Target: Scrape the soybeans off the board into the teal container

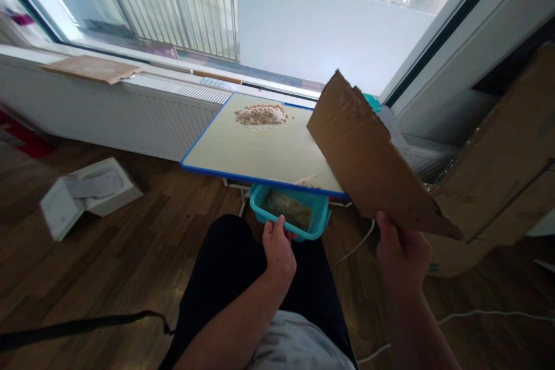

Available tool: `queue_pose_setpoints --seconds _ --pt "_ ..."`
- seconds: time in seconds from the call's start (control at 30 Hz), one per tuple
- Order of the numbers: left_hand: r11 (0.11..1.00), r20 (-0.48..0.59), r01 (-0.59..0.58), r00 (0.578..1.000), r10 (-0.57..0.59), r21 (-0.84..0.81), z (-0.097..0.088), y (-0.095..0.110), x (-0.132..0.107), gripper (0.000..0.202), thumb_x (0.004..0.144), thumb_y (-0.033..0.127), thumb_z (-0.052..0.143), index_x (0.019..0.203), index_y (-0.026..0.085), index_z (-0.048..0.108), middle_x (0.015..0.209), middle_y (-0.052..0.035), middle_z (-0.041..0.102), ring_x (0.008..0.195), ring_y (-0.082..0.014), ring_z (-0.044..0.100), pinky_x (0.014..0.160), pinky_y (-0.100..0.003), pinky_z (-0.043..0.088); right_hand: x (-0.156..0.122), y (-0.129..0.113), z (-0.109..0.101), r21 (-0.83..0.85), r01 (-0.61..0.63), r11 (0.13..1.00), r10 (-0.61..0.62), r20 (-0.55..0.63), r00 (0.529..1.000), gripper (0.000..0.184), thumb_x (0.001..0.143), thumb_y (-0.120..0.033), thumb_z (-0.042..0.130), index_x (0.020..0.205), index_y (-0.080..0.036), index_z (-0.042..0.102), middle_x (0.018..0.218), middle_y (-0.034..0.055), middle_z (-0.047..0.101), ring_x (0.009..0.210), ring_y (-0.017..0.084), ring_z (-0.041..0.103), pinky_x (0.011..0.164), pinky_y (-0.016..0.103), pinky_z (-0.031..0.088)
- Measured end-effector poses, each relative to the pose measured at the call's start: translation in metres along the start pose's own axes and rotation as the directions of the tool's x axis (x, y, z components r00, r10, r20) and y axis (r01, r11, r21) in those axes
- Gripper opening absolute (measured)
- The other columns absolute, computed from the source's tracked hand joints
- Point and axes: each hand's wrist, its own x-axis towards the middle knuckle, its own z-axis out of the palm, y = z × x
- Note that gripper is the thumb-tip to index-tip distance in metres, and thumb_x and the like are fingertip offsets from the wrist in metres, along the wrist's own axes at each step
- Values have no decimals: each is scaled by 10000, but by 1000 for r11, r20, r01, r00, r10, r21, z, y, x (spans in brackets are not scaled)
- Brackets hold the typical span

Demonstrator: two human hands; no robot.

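Observation:
My left hand (278,247) grips the near rim of a teal plastic tub (318,213) held just under the front edge of a small blue-rimmed table (243,150). The tub holds a layer of brownish grain. My right hand (401,257) is closed on the lower edge of a torn cardboard sheet (368,162), which is raised and tilted over the table's right side. A pile of mixed grain (261,115) lies at the table's far end. A thin trail of grain (301,182) sits at the near edge above the tub.
A white radiator (108,110) runs under the window, with a wooden board (93,68) on its sill. An open white box (87,193) lies on the wood floor at left. A large cardboard box (507,150) stands at right. A white cable (359,243) crosses the floor.

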Motion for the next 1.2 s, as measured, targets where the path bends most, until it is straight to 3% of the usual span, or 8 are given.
queue_pose_setpoints --seconds 0.13,0.37,0.63,0.97,1.2 --pt "1000 6 -9 1000 9 -11 -3 -2 3 197 699 274 624 693 192 445 491 89 412 417 -63 395 425 -197 342 -1 -6 3 -310 188 932 -167 93 982 308 824 -389 498 673 -142 602 595 75 625 560 172 594 516 243 388" --pt "999 -7 -19 1000 19 -38 -6 -4 12 223 678 271 646 681 192 437 497 87 417 424 -61 396 430 -197 343 -2 -9 29 -477 319 819 -278 156 948 294 871 -321 435 704 -132 588 573 58 609 495 134 546 484 229 317" --pt "999 -13 16 1000 -17 -50 -5 -3 15 215 662 264 652 686 193 450 493 90 415 417 -62 399 430 -199 333 -10 -21 42 -473 452 756 -395 222 892 291 877 -280 433 788 -92 636 590 75 634 502 131 566 475 225 331" --pt "992 -25 6 1000 -9 -129 -3 6 18 222 656 266 651 684 190 445 498 93 408 419 -52 384 433 -188 330 -18 -42 49 -427 443 789 -347 285 893 308 879 -295 396 791 -112 628 536 58 593 497 146 556 478 239 324" --pt "988 -41 -31 999 24 -152 -5 13 23 213 681 255 635 678 191 432 492 90 412 425 -58 384 431 -188 336 -20 -54 57 -391 482 784 -398 279 874 298 876 -271 401 782 -108 631 502 47 571 468 135 535 468 234 312"
